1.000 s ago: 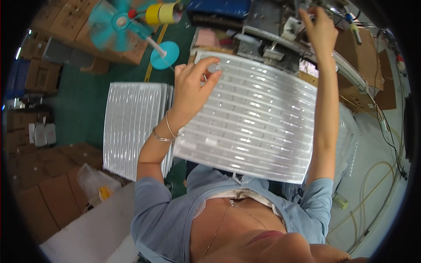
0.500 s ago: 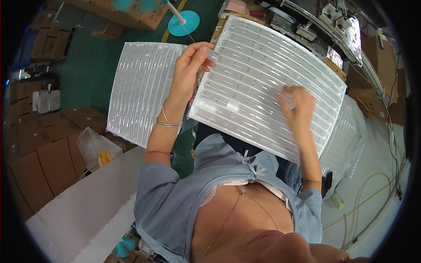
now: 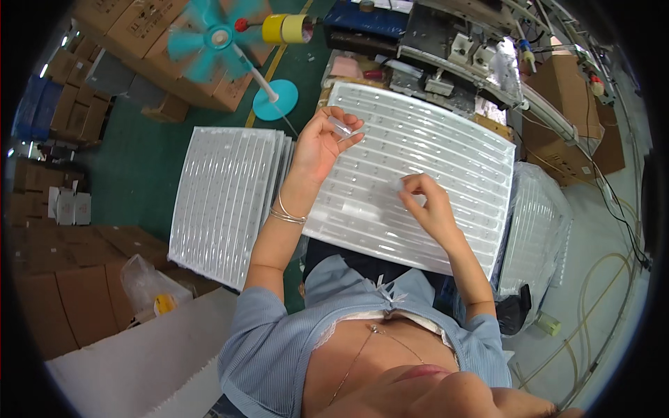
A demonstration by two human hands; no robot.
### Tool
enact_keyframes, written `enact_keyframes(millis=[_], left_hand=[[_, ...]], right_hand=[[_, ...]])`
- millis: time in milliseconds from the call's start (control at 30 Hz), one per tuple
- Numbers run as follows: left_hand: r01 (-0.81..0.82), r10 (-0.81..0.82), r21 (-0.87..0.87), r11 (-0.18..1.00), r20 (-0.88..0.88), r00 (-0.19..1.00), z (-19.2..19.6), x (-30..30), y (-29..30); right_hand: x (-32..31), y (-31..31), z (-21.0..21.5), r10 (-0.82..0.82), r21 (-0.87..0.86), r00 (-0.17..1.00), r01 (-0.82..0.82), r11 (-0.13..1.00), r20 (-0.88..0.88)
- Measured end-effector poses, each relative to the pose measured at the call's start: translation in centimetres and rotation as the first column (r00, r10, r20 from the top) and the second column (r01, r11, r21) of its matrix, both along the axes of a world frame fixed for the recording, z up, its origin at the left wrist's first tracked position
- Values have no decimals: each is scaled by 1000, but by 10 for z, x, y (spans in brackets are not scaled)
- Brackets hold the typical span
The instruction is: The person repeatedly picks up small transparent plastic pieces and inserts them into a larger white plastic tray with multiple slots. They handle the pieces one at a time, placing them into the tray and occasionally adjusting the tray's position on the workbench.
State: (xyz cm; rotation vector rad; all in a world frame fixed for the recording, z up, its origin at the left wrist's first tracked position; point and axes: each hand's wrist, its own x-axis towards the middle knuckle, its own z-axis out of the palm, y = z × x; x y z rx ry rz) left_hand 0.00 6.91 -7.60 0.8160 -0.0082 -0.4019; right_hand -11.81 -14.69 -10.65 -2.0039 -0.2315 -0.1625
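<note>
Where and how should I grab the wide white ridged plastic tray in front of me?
Probably grip the wide white ridged plastic tray by its left and right rims, left hand opposite right hand, coming from your near side. It lies broad side up, so opposite edges should balance it; its far edge faces the dark metal machine.

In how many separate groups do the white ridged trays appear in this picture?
3: a front group below the right hand; a left stack; and a right group under clear plastic. Some trays may be hidden beneath others.
</note>
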Motion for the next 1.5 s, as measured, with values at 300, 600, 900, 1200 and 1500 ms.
enact_keyframes(millis=[300, 600, 900, 1200, 1500], left_hand=[[-516, -319, 668, 536, 726, 609, 8, 23, -64], [-812, -370, 483, 328, 856, 361, 44, 73, -142], [-956, -701, 295, -7, 681, 215, 80, 145, -219], [-807, -347, 411, 425, 897, 275, 90, 102, -154], [146, -207, 316, 937, 170, 963, 33, 51, -55]], right_hand=[[34, -78, 1, -333, 396, 926, 378, 837, -181], [65, -121, 30, -564, 271, 825, 535, 800, 34], [125, -132, 75, -611, 33, 718, 638, 769, 333], [218, -124, 99, -336, -381, 593, 765, 520, 732], [220, -141, 88, -335, -404, 669, 697, 592, 664]])
